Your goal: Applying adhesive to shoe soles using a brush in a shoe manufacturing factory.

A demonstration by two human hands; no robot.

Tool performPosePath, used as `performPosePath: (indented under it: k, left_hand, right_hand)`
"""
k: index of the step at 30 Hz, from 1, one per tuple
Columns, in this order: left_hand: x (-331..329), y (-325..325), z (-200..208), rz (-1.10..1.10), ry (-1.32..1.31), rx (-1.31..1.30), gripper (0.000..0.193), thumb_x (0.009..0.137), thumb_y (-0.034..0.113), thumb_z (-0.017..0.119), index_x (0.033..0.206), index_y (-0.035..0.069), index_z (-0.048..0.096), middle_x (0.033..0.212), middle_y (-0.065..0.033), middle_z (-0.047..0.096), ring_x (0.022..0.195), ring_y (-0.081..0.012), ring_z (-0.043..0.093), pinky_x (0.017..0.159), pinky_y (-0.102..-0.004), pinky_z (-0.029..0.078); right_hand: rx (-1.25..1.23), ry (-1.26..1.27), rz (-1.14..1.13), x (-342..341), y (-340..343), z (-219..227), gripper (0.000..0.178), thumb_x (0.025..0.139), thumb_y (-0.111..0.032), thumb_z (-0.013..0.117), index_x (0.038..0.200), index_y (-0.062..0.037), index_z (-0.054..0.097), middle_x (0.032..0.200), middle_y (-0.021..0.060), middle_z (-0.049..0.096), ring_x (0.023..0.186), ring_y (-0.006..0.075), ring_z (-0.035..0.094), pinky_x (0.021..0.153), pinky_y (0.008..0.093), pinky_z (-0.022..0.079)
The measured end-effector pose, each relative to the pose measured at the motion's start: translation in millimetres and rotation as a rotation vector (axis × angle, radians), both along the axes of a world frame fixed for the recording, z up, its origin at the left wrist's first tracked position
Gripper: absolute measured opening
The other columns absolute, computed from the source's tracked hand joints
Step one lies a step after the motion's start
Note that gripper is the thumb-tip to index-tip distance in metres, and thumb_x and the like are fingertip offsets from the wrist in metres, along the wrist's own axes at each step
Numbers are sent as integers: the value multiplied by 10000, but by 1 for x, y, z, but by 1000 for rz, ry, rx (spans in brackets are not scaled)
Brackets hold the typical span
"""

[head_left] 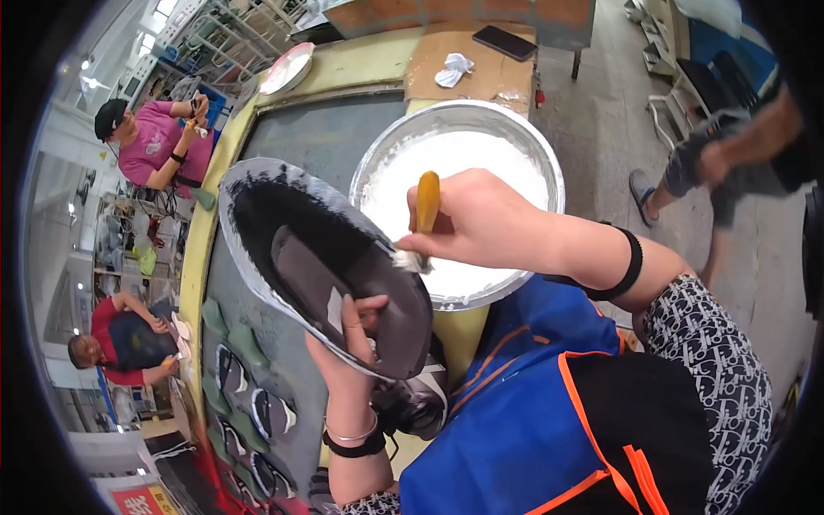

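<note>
My left hand (345, 356) is closed on the near edge of a large dark shoe sole (399, 318), its fingers curled over the inner face. The sole is tilted, with a raised grey, black-smeared wall around its far end. A small pale label lies inside it. In my right hand (481, 215) is a brush (427, 202) with a yellow handle, pinched with the bristles pointing down. White paste coats the bristles, which are at the sole's right edge; whether they touch it I cannot tell. Just behind the brush stands a metal basin (556, 184) of white paste.
Several dark shoe pieces (273, 414) and green shoe forms (247, 348) lie on the grey table (335, 124) at left. A phone (505, 42) and crumpled tissue (454, 69) rest on cardboard behind the basin. Two people work across the table; another person's legs (699, 163) show at right.
</note>
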State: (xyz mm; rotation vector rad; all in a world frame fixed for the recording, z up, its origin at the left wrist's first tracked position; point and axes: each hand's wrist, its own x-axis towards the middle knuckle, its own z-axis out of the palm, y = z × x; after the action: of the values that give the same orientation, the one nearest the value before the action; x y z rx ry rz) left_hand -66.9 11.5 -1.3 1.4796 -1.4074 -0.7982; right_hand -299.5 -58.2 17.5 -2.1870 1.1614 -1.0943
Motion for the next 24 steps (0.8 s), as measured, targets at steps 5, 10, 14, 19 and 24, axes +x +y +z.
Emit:
performPosePath:
  k: [5,10,14,19,24]
  left_hand:
    - [12,-16,-10,7,-142,-109,325,1031,154,451,889,-68,641,842,-106,710,760,-140,650,754,-270,537]
    - [5,-34,-7,-151,-336,-229,451,1062,323,273,1174,-17,548,1183,-141,586,1135,-257,547,1021,-378,442]
    - [-14,-31,-4,51,-286,-232,422,1058,277,313,1260,-52,484,1169,-179,591,1090,-277,600,992,-365,477]
    - [-11,-41,18,160,-219,-354,451,1048,318,367,1279,-56,469,1172,-182,591,1079,-269,605,971,-356,487]
    - [2,-55,28,208,-234,-534,449,1042,328,388,1271,-48,475,1166,-174,590,1065,-259,605,946,-349,495]
  right_hand:
    - [69,-101,46,-3,-3,1,392,812,-372,753,715,-34,580,635,136,597,666,349,629,620,424,488]
    - [-89,-147,19,2,-19,-3,388,802,-358,785,749,-54,550,656,98,611,611,304,626,573,378,477]
    - [75,-184,65,-5,-21,-11,385,790,-359,791,753,-29,596,631,115,619,606,311,625,589,384,480]
    - [254,-253,124,-1,-10,-3,367,803,-337,784,782,7,658,653,115,660,589,259,645,591,350,493]
    - [694,-421,317,-7,-12,-6,335,859,-292,750,790,26,669,685,66,687,611,121,666,574,258,528]
